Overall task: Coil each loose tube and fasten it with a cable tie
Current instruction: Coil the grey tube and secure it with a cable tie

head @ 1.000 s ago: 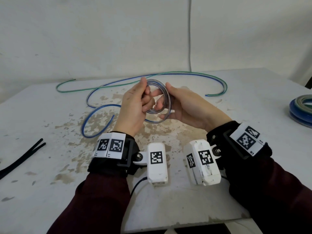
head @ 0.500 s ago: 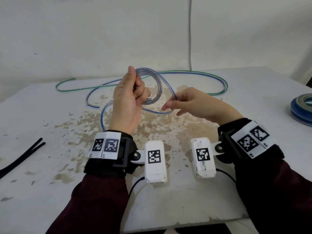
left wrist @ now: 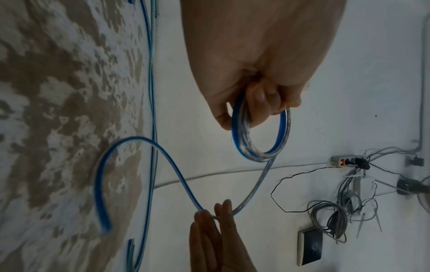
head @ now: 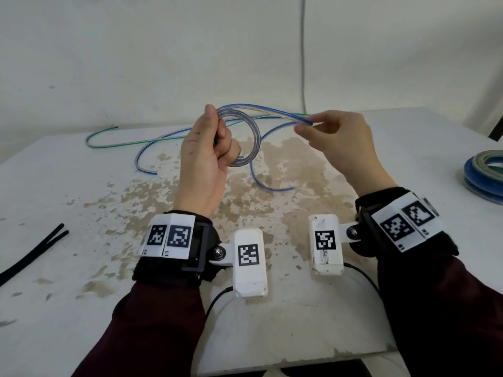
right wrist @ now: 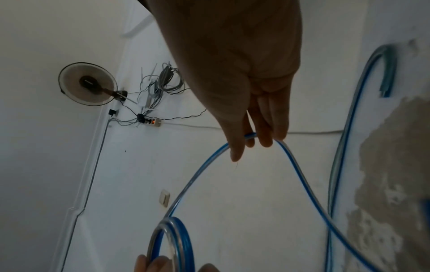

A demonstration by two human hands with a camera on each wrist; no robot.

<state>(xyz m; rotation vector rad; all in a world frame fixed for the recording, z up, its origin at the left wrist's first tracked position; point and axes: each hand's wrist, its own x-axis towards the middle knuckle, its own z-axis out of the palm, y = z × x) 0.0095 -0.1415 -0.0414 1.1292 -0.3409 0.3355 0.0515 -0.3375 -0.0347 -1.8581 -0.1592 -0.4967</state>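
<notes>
My left hand (head: 215, 142) (left wrist: 253, 110) holds up a small coil (head: 249, 144) (left wrist: 260, 132) (right wrist: 172, 239) of clear tube with a blue stripe, fingers curled through its loops. To the right, my right hand (head: 313, 126) (right wrist: 253, 139) pinches the same tube's free length (head: 275, 111) (right wrist: 302, 174) between thumb and fingers. From there the tail (head: 261, 180) (left wrist: 100, 184) hangs down onto the table. A green-striped tube (head: 122, 144) and another blue tube (head: 144, 159) lie loose at the back. Black cable ties (head: 32, 254) lie at the left edge.
The white table (head: 81, 308) has a worn brown patch in the middle. A stack of coiled blue and green tubes (head: 484, 175) sits at the right edge. A grey cord (head: 302, 50) hangs down the wall behind. The wrist views show a wall fan (right wrist: 88, 84) and a power strip (left wrist: 344, 161).
Both hands have risen. The right hand let go of the coil, slid out along the tube and moved right, drawing out a length; the tail on the table was dragged rightwards.
</notes>
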